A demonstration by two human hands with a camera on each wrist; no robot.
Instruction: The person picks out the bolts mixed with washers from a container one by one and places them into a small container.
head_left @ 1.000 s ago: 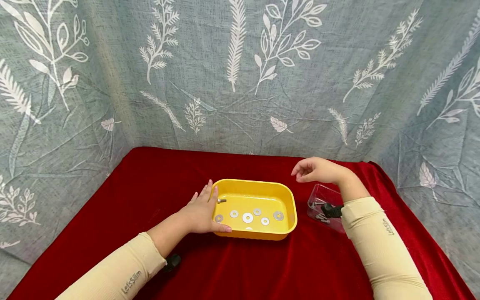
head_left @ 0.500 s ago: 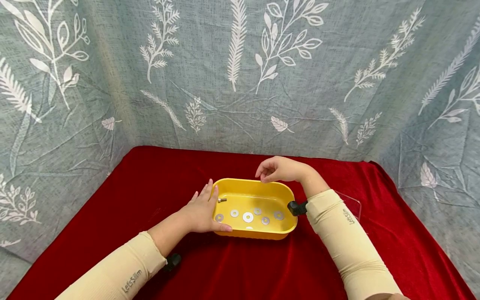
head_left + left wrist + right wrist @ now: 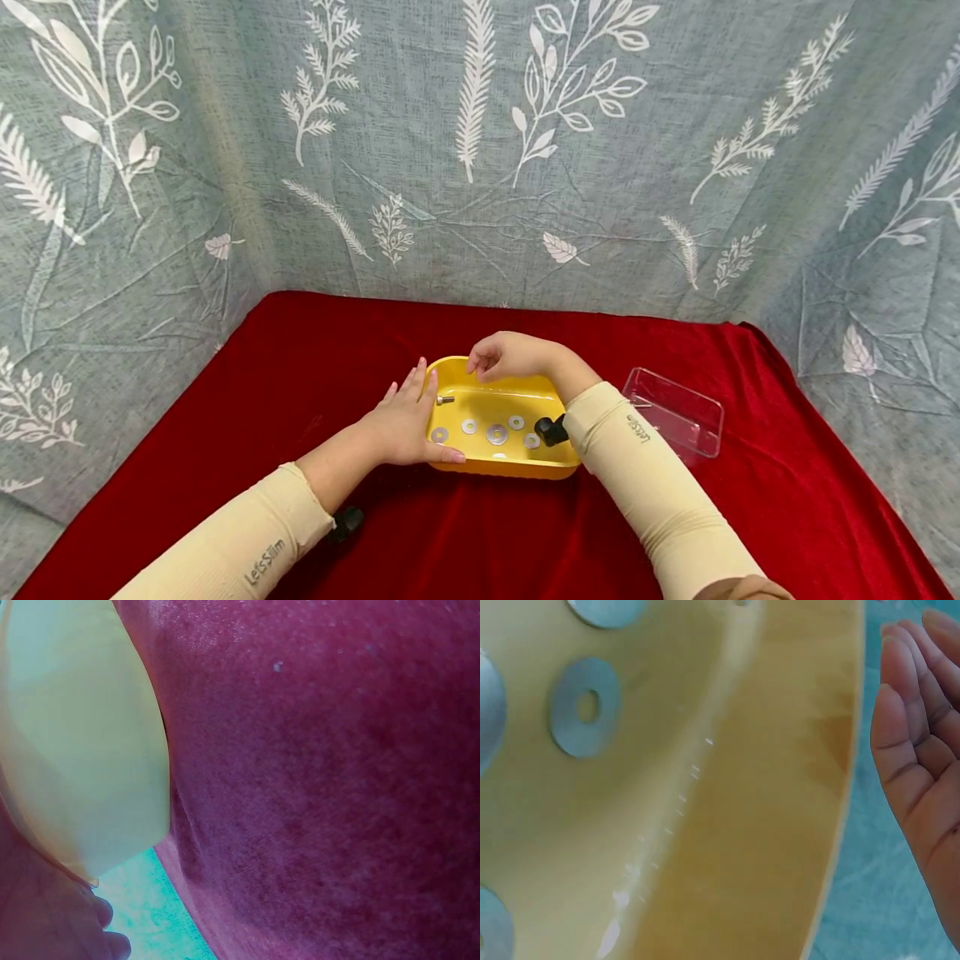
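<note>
A yellow tray (image 3: pixel 510 471) stands on the red cloth, holding several flat washers (image 3: pixel 497 434) and one short bolt (image 3: pixel 446 400) near its left end. My left hand (image 3: pixel 405 423) rests on that end, fingers straight and spread along the left rim, thumb over the front rim. Over the tray's back rim hovers my right hand (image 3: pixel 513 357), its fingers loosely bent. In the right wrist view that hand (image 3: pixel 930 757) shows nothing in it, beside the tray wall (image 3: pixel 780 825) and a washer (image 3: pixel 585 706). The left wrist view shows the tray's outer wall (image 3: pixel 82 735).
A clear plastic box (image 3: pixel 716 425) stands to the right of the tray, partly behind the right forearm; a bolt (image 3: pixel 642 405) shows inside it. A black wrist camera (image 3: pixel 551 431) covers the tray's right end. A grey-green leaf-patterned curtain (image 3: pixel 420 208) encloses the cloth's back and sides.
My right hand has moved left, from beside the clear box to over the tray's back rim, and the box has come into fuller view. The left hand and tray have stayed put.
</note>
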